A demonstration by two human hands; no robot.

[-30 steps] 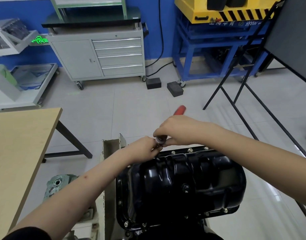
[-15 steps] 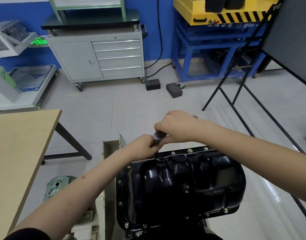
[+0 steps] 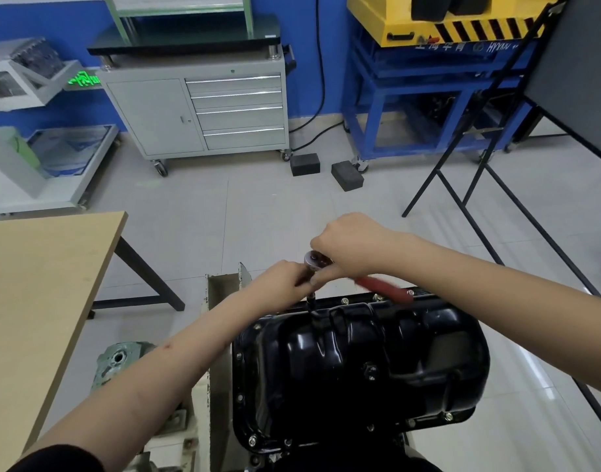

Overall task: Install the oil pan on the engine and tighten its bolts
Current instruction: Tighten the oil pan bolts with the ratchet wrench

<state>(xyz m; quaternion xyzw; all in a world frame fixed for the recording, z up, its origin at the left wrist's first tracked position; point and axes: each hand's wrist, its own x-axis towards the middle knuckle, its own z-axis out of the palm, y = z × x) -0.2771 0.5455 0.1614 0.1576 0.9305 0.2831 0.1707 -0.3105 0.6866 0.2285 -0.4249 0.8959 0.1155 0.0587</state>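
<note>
Right hand (image 3: 355,247) kept its grip on the ratchet wrench (image 3: 317,259), whose red handle (image 3: 384,287) had swung from behind the fist to its right; left hand (image 3: 282,281) pinched the socket shaft over a far-flange bolt of the black oil pan (image 3: 360,366) seated on the engine

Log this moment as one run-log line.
step: tightening far-edge bolt | right hand: grips ratchet | left hand: steadies its shaft | oil pan: seated

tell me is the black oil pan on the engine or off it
On: the glossy black steel oil pan sits seated, bolt heads along its rim.
</note>
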